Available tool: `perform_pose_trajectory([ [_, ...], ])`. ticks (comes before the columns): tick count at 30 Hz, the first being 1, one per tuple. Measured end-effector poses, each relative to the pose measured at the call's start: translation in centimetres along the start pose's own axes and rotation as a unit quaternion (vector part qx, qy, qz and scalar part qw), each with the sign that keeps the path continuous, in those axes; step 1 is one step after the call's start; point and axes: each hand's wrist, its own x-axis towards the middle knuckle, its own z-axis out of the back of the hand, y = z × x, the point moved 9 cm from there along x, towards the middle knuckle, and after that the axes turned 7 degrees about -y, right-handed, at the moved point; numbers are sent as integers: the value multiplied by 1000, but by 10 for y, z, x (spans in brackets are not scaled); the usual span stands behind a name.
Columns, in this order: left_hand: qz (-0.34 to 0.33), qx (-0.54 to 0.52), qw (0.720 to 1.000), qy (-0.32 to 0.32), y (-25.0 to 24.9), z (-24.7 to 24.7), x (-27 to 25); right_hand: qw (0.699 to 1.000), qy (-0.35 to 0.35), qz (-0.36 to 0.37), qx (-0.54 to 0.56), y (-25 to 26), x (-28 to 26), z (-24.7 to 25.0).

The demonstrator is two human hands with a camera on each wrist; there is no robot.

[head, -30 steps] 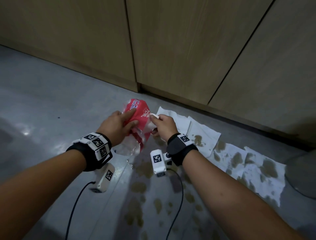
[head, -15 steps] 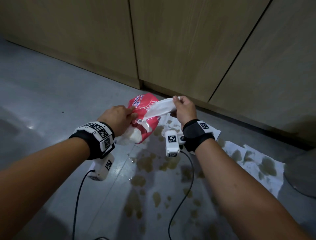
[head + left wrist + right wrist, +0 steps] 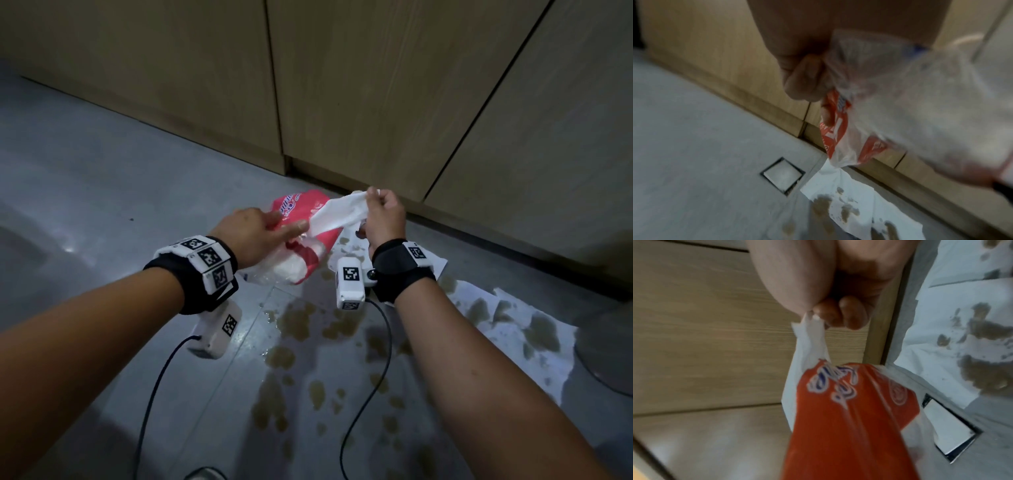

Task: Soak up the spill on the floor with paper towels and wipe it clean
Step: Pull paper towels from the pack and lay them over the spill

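- Up off the floor [image 3: 102,212], a red and clear pack of paper towels [image 3: 301,240] is held by the left hand [image 3: 253,240].
- The pack is gripped by the left fingers [image 3: 807,81], which are curled round its clear plastic end.
- One white paper towel [image 3: 342,216] is pinched at its top edge by the right hand [image 3: 383,216].
- The right fingers [image 3: 840,313] are pressed together on the towel, and the towel hangs down from them into the open mouth of the pack.
- Below the fingers of both hands, brown spill [image 3: 294,318] is spread in spots on the grey floor.
- Under and past the right fingers, flat paper towels [image 3: 513,325] are laid on the floor, and brown wet marks are seen on them.
- Just beyond the fingers, wooden cupboard doors [image 3: 342,85] are seen.
- A square floor drain [image 3: 783,175] is set in the floor near the flat towels.
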Motion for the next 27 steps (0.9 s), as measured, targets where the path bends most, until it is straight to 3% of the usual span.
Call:
perform_pose_trajectory([
  [2, 10, -71, 997, 28, 4, -7, -7, 998, 61, 15, -28, 2, -9, -12],
  [6, -15, 88, 991, 104, 5, -31, -16, 986, 122, 105, -43, 28, -31, -26],
  [11, 22, 150, 986, 76, 16, -19, -16, 988, 92, 125, 24, 49, -43, -23],
  [15, 46, 163, 984, 59, 23, -2, -13, 989, 102, 99, 28, 44, -43, -24],
  [22, 29, 153, 987, 31, 14, 3, -7, 996, 23, 89, -3, 44, -25, 13],
  [27, 36, 168, 985, 30, 11, 1, -7, 987, 35, 155, 7, 65, -37, 15],
])
